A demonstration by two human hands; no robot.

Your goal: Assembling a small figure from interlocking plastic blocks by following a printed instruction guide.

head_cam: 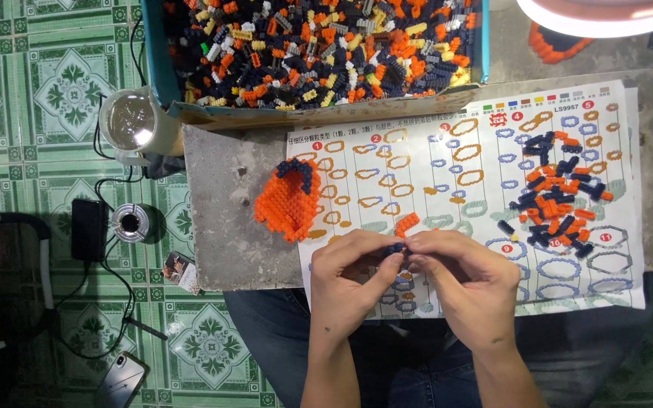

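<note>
My left hand [353, 272] and my right hand [466, 276] meet at the near edge of the grey slab [228, 227], fingertips pinched together on a small dark blue brick piece [397, 248]. The piece is mostly hidden by my fingers. Just above them a small orange brick piece [406, 224] lies on the white instruction sheet [425, 166]. A partly built orange model with a dark blue top [290, 198] sits at the sheet's left edge. A loose heap of orange and dark blue bricks [557, 200] lies on the sheet to the right.
A blue-rimmed cardboard box [319, 53] full of several mixed small bricks stands at the far edge. A round lamp [130, 121], a power adapter [88, 229], a small metal tin [129, 221] and a phone [120, 380] lie on the green tiled floor at left.
</note>
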